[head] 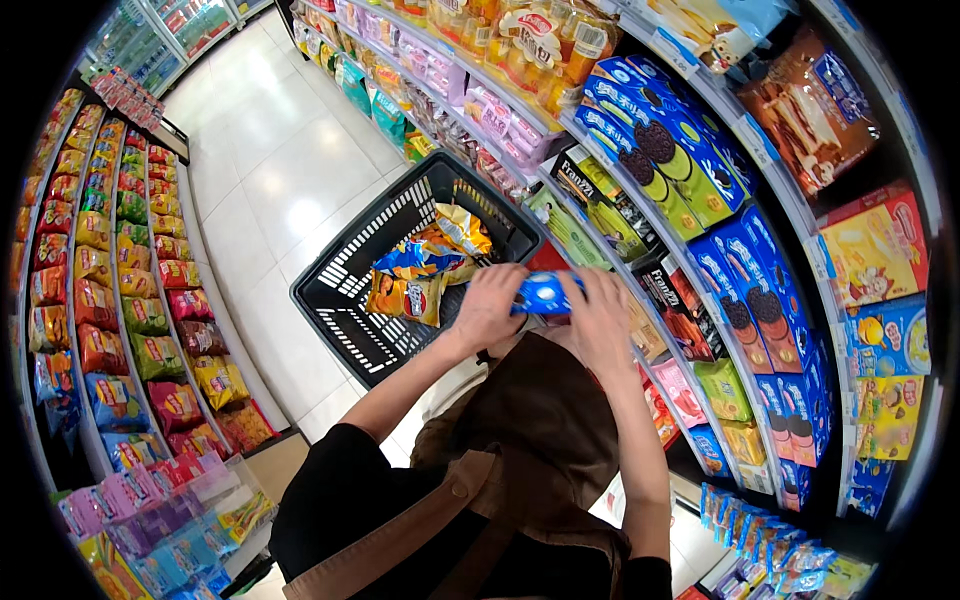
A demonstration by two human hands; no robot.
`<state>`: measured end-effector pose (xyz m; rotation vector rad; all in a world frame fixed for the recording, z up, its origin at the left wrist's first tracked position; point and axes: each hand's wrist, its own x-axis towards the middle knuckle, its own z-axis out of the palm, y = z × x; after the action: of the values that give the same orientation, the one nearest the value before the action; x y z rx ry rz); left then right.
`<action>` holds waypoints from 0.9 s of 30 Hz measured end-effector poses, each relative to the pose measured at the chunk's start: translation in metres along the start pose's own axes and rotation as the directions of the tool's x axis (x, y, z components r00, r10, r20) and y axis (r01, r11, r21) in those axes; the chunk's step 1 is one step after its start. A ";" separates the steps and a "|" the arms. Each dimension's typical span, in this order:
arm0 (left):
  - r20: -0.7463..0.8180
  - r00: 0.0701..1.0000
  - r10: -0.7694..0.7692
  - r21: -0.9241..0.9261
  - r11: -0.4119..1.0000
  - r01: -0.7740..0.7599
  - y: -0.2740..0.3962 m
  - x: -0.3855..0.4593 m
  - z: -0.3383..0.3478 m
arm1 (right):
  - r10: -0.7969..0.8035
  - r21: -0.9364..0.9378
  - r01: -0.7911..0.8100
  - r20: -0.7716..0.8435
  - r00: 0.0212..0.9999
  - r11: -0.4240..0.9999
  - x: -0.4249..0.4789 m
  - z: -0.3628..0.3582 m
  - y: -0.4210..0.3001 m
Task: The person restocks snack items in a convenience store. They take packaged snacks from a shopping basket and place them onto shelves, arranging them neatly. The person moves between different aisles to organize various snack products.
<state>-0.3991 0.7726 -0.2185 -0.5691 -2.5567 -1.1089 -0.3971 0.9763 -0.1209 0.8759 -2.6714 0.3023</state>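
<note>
Between my two hands is a blue snack box [546, 294], held by its ends in front of my brown apron [536, 405]. My left hand [491, 304] grips one end, and my right hand [602, 311] covers the other. Just beyond my left hand is a black plastic shopping basket [330, 281]. Inside it lie several snack bags: a yellow-and-white bag [463, 229], a blue-and-orange bag [420, 256] and an orange bag [405, 298]. Part of the basket's near side is hidden by my left hand and arm.
On my right, curved shelves hold blue Oreo boxes [652, 142], Franzzi biscuit boxes [679, 307] and bagged bread [525, 37]. A rack of chip bags [157, 356] lines the left. Pale floor tiles [292, 150] run between them towards glass-door coolers [187, 26]. Hanging packets [765, 532] are at lower right.
</note>
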 end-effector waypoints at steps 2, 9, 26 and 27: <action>-0.043 0.991 -0.123 0.037 0.992 0.125 -0.033 -0.001 0.008 | -0.157 -0.046 0.158 0.035 0.987 0.986 0.038 0.035 0.006; 0.019 0.810 -0.586 -0.119 0.803 0.584 -0.121 -0.005 0.054 | -0.279 0.019 0.278 0.054 0.959 0.960 0.092 0.160 0.015; 0.280 0.885 -0.372 -0.108 0.904 0.414 -0.226 -0.016 0.137 | 0.162 0.220 -0.202 0.187 0.969 0.954 0.047 0.248 0.007; 0.247 0.908 -0.338 -0.126 0.918 0.376 -0.244 -0.019 0.137 | 0.147 0.308 -0.186 0.146 0.978 0.933 0.048 0.242 0.003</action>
<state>-0.5115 0.7177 -0.4702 -0.2738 -2.8566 -1.4734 -0.4903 0.8822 -0.3292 0.7756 -2.8644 0.7662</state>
